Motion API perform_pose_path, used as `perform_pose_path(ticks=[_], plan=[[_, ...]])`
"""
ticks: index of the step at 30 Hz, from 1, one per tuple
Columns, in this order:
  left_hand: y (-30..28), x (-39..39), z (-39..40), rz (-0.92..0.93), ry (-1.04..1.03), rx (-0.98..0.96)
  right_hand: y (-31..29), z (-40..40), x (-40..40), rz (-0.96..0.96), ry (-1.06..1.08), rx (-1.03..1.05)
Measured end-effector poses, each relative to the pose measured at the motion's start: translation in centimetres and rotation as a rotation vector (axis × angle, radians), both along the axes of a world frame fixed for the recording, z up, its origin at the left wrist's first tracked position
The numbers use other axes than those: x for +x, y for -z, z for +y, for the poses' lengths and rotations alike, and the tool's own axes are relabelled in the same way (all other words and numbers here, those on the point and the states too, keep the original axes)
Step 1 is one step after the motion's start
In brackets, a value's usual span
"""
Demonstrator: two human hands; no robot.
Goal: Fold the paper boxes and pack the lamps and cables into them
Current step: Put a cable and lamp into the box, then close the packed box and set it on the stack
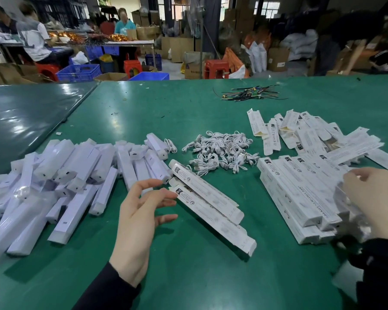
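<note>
Long white wrapped lamps [61, 182] lie heaped on the left of the green table [188, 276]. White coiled cables [222, 153] form a pile in the middle. Two long white folded boxes [211, 211] lie side by side just right of my left hand [141, 215], whose fingers are spread and relaxed, fingertips near the boxes' upper ends. A row of packed boxes [296, 198] lies at the right. My right hand [376, 202] rests on the near end of that row, fingers curled over blurred white packaging; what it grips is unclear.
Flat unfolded boxes [305, 133] are scattered at the back right. A bundle of dark wires [249, 93] lies far across the table. Beyond the table are blue crates [78, 72], red stools, cartons, and people working at another table.
</note>
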State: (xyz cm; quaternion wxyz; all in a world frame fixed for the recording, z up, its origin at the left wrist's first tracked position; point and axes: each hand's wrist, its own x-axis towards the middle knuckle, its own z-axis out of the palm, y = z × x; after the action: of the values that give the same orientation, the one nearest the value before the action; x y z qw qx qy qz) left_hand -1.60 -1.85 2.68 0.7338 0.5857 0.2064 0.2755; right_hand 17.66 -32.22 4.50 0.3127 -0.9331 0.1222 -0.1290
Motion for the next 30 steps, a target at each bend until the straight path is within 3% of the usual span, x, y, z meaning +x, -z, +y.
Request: perform_pose_path(ticks=[3, 6, 9, 11, 16, 22, 24, 26, 28, 30], plan=[[0.1, 0.0, -0.1, 0.016, 0.018, 0.012, -1.6, 3.6, -1.5, -0.342, -0.097, -0.047], [0.1, 0.0, -0.2, 0.026, 0.028, 0.027, -2.2, 9.1, -4.9, -0.538, -0.522, 0.043], [0.1, 0.1, -0.1, 0.031, 0.017, 0.037, -0.4, 13.2, -7.1, -0.374, -0.893, 0.016], [0.1, 0.2, -0.1, 0.033, 0.012, 0.031, 1.3, 14.7, -7.9, -0.225, -1.000, -0.068], [0.1, 0.1, -0.2, 0.050, 0.012, 0.042, 3.7, 15.6, -7.8, -0.016, -0.960, -0.184], [0.4, 0.1, -0.2, 0.101, 0.061, 0.073, 3.7, 15.7, -7.5, -0.088, -0.878, -0.276], [0.4, 0.1, -0.1, 0.110, 0.066, 0.078, 3.5, 15.5, -7.5, -0.180, -0.891, -0.126], [0.4, 0.2, 0.0, 0.098, 0.065, 0.068, 2.7, 15.3, -7.9, -0.205, -0.902, 0.262], [0.3, 0.1, -0.1, 0.073, 0.075, 0.053, 2.0, 15.4, -8.5, -0.100, -0.960, 0.608], [0.0, 0.1, -0.1, 0.043, 0.093, 0.047, 1.8, 15.8, -9.5, 0.058, -1.042, 0.824]])
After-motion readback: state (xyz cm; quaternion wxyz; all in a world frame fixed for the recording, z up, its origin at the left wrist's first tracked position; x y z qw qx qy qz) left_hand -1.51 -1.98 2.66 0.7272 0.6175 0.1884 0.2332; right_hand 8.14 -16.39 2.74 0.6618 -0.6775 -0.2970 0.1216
